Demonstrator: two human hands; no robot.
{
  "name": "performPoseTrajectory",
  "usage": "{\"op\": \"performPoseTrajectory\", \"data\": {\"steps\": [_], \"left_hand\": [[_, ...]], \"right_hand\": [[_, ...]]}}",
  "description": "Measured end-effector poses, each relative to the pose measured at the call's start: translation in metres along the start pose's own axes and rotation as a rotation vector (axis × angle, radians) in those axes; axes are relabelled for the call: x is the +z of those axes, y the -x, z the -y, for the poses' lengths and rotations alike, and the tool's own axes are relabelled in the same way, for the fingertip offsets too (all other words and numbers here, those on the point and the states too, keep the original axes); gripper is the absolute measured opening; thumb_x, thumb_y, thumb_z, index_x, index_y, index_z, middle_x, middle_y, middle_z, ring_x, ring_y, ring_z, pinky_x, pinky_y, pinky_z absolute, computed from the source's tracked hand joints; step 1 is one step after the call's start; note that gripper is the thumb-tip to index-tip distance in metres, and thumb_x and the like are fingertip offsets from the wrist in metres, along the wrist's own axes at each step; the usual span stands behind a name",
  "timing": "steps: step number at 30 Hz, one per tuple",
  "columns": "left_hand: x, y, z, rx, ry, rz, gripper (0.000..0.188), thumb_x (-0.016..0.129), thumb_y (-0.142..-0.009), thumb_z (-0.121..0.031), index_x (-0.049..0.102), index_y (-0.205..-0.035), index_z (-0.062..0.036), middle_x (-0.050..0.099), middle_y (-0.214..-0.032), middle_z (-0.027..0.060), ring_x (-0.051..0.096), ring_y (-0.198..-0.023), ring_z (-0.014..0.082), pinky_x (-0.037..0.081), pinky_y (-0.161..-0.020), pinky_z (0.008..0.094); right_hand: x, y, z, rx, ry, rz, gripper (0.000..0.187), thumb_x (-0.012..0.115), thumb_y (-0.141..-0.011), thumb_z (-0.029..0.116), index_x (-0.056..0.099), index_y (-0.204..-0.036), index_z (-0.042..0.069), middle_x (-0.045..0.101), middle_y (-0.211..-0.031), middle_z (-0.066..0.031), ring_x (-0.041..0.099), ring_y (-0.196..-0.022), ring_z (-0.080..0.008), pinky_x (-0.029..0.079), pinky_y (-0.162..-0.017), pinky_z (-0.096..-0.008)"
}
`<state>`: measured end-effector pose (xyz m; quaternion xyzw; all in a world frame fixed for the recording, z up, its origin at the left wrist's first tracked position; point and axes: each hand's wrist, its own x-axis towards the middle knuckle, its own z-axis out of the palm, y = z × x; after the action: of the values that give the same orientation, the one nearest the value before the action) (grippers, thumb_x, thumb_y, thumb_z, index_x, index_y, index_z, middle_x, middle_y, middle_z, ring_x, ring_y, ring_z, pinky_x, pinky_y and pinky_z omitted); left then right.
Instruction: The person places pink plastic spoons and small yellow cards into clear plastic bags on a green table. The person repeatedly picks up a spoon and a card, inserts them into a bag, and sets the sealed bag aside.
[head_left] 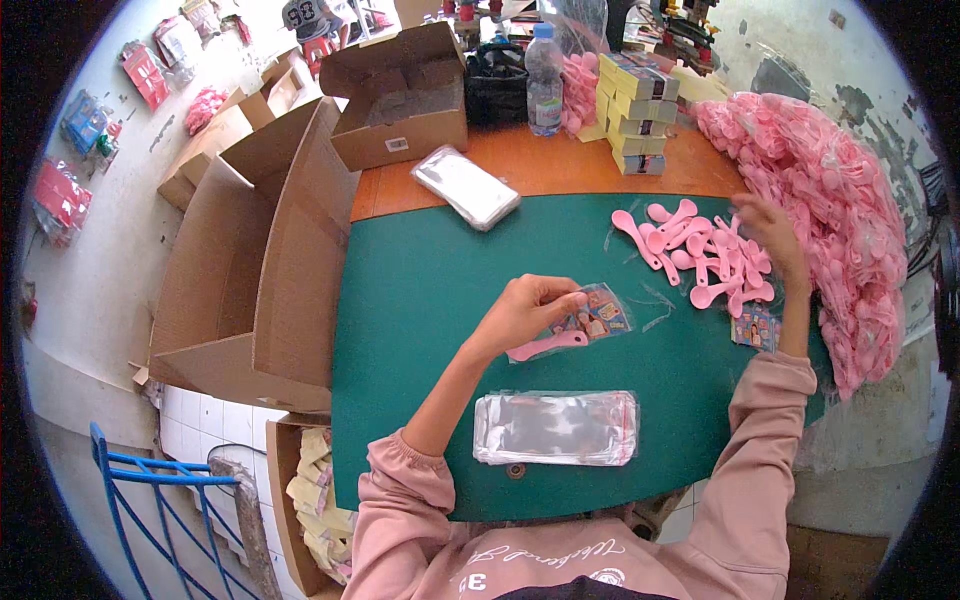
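My left hand (532,308) pinches the edge of a clear plastic bag over the green table mat (420,300). Inside or under the clear film lie a colourful printed card (605,316) and a pink spoon (548,346). My right hand (772,232) hovers at the right edge of a pile of pink spoons (700,245), its fingers smeared by motion. Below that wrist rests a stack of small printed cards (752,328). Closer to my body, a stack of flat clear bags (555,428) lies on the mat.
Another bundle of clear bags (466,187) lies toward the back. Behind are a cardboard box (395,95), a water bottle (544,85) and stacked card bundles (638,110). Bagged pink spoons (810,170) heap up on the right. A large open carton (290,270) stands left of the table.
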<state>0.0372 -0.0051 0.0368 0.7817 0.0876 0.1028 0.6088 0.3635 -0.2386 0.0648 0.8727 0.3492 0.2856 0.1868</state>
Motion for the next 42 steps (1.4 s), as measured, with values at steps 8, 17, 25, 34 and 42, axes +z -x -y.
{"op": "performPoseTrajectory", "data": {"steps": [8, 17, 25, 34, 42], "left_hand": [[-0.003, 0.007, 0.01, -0.056, -0.044, -0.073, 0.024, 0.056, -0.083, -0.023, 0.064, -0.086, -0.0002, 0.055, -0.06, 0.0039, 0.044, -0.053, 0.0079, 0.038, -0.048, 0.0245], [0.008, 0.006, -0.002, -0.019, -0.041, -0.011, 0.029, 0.058, -0.083, -0.021, 0.053, -0.104, -0.0023, 0.065, -0.074, 0.006, 0.055, -0.061, 0.0055, 0.045, -0.054, 0.0244], [0.004, 0.008, 0.002, -0.075, -0.478, -0.051, 0.045, 0.067, -0.074, -0.03, 0.046, -0.102, -0.003, 0.064, -0.077, 0.0146, 0.063, -0.067, 0.0231, 0.047, -0.06, 0.0304], [-0.055, 0.015, 0.04, -0.122, 0.1, 0.327, 0.046, 0.064, -0.079, -0.016, 0.04, -0.115, -0.0002, 0.06, -0.086, 0.0065, 0.056, -0.077, 0.0088, 0.048, -0.068, 0.0242], [-0.026, 0.019, 0.044, -0.035, -0.334, -0.288, 0.041, 0.054, -0.086, -0.02, 0.037, -0.119, -0.0027, 0.06, -0.089, 0.0127, 0.059, -0.082, 0.0164, 0.049, -0.068, 0.027]], "right_hand": [[-0.088, 0.014, 0.079, -0.06, -1.114, -0.074, 0.022, 0.053, -0.078, 0.003, 0.058, -0.1, 0.004, 0.06, -0.086, -0.0132, 0.06, -0.078, -0.0205, 0.045, -0.067, -0.0281], [-0.145, 0.048, 0.147, -0.52, -1.431, 0.312, 0.016, 0.062, -0.073, 0.007, 0.06, -0.087, 0.0, 0.059, -0.07, -0.0102, 0.054, -0.06, -0.0121, 0.043, -0.054, -0.0256], [-0.122, 0.046, 0.162, -0.428, -1.442, 0.544, 0.024, 0.067, -0.066, 0.011, 0.06, -0.087, 0.001, 0.06, -0.074, -0.0129, 0.058, -0.064, -0.0156, 0.044, -0.058, -0.0277], [-0.111, 0.035, 0.149, -0.26, -1.838, 0.644, 0.02, 0.068, -0.07, 0.014, 0.056, -0.068, -0.001, 0.052, -0.061, -0.0004, 0.046, -0.059, -0.0064, 0.037, -0.052, -0.0237], [-0.107, 0.036, 0.158, -0.283, -1.443, 0.241, 0.015, 0.065, -0.072, 0.015, 0.059, -0.073, 0.002, 0.056, -0.062, -0.007, 0.055, -0.063, -0.0162, 0.04, -0.056, -0.0278]]}}
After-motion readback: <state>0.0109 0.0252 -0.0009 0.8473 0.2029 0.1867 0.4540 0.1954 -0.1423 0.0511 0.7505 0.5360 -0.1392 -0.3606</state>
